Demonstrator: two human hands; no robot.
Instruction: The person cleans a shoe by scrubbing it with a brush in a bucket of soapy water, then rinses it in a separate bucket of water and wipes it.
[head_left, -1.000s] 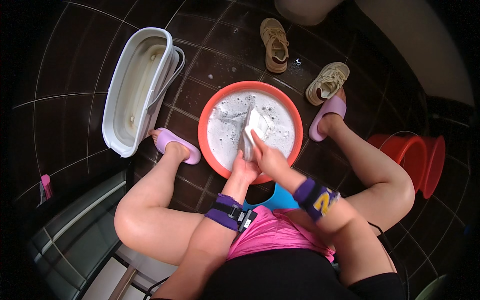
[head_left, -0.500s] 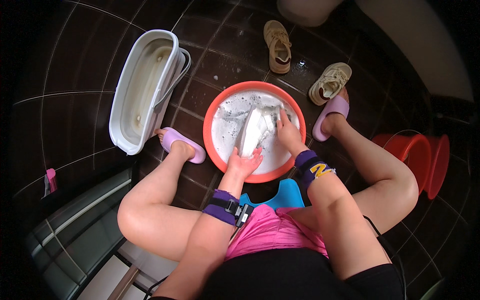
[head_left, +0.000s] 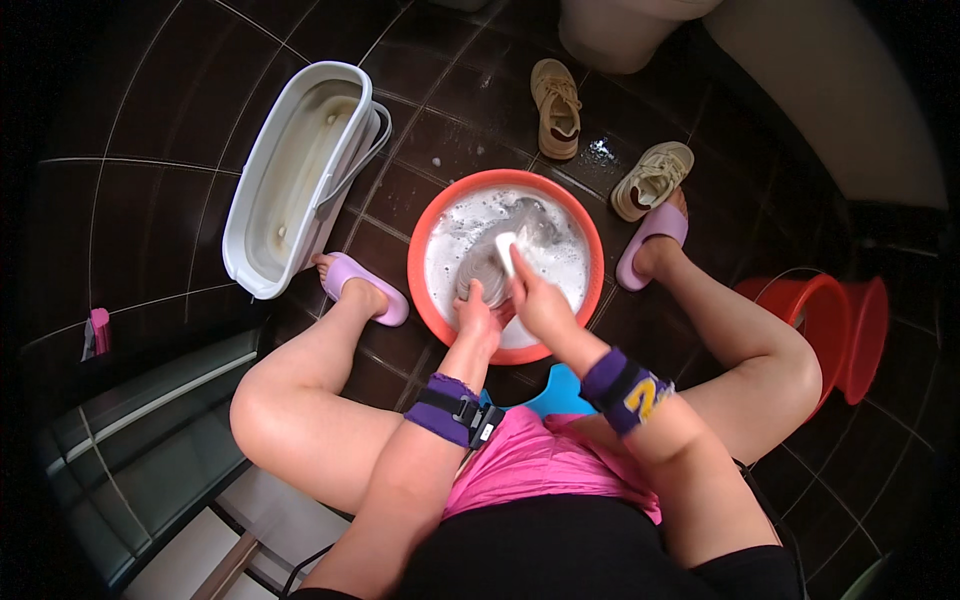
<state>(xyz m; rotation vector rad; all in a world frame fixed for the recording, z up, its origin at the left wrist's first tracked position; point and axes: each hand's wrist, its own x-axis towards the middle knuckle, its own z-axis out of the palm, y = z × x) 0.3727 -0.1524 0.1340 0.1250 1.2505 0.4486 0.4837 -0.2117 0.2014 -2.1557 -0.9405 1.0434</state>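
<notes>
An orange-red basin of foamy water stands on the floor between my legs. In it, my left hand grips the near end of a shoe. Its greyish ridged sole seems turned up, though blur and foam hide part of it. My right hand is closed around a white scrubbing brush, pressed against or just over the sole. The brush's underside is hidden. Suds float around the shoe.
A long white bucket with a handle stands at the left. Two beige sneakers rest beyond the basin. Red buckets are at the right. A blue stool is beneath me. A toilet base stands at the far side.
The shoe has turned from its foam-covered side to show its grey sole. My left hand has closed on it. My right hand has moved left and nearer, bringing the white brush into view.
</notes>
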